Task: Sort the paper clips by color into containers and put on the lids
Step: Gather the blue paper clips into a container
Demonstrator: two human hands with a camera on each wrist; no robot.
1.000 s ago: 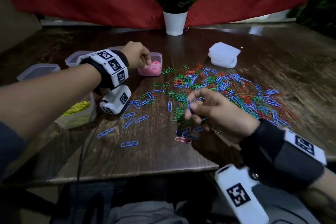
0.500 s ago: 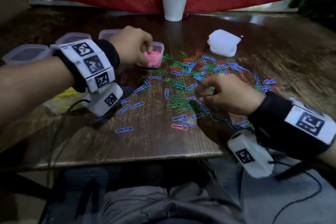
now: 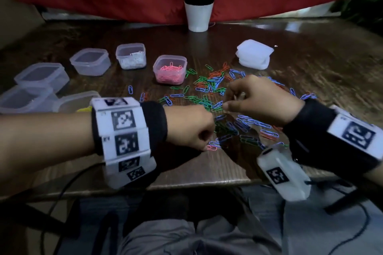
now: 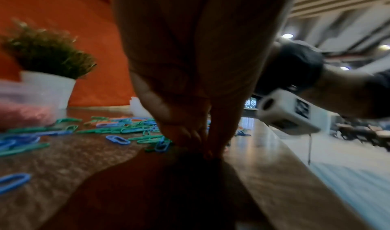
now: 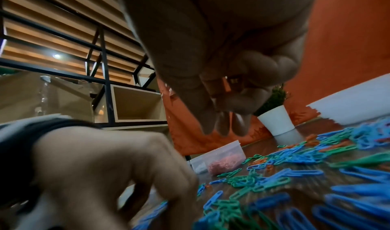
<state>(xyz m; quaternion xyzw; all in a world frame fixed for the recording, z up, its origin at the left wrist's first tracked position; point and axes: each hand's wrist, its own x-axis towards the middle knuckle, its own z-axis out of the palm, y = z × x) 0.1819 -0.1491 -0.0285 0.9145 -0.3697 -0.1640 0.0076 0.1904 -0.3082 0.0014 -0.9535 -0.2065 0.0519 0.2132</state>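
Observation:
A loose pile of blue, green and red paper clips (image 3: 209, 87) covers the middle of the wooden table (image 3: 186, 182). My left hand (image 3: 204, 147) is knuckles up near the front edge. Its fingertips (image 4: 211, 153) are pressed together on a single pink paper clip (image 3: 211, 148) lying on the table. My right hand (image 3: 228, 101) hovers over the pile with curled fingers and bunched tips (image 5: 223, 128) pointing down. Something small and reddish shows inside its curl. The open pink container (image 3: 170, 69) holds pink clips.
An open tub with white clips (image 3: 131, 56) stands left of the pink one, then several empty tubs (image 3: 90, 61). A tub with yellow clips (image 3: 76, 101) sits behind my left wrist. Stacked lids (image 3: 253, 54) lie at the back right, and a potted plant (image 3: 199, 16) at the back.
My left hand has left the pink container and come back and down to the pink clip near the front edge. My right hand has stayed over the pile.

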